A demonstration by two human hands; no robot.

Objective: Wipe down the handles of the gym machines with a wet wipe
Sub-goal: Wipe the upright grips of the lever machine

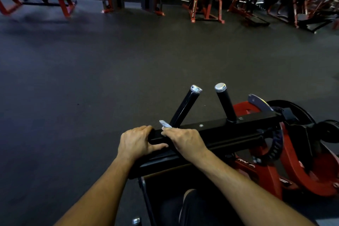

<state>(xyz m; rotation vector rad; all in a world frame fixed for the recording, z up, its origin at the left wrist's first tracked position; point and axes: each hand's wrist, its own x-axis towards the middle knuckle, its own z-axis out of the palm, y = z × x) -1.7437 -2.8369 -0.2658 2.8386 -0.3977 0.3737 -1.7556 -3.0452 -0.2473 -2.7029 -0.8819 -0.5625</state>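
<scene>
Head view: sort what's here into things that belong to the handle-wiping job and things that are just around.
Part of the job:
- wipe, pinched in the right hand
- two black handles with silver caps
- black bar, gripped at its end by the left hand

Just around:
- red machines across the floor
- shoe
- weight plate

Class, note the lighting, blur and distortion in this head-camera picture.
Head view: dim overall; glare on the two handles' metal caps; far machines smeared by blur; wide-angle bending at the edges; hands and wipe fairly sharp.
</scene>
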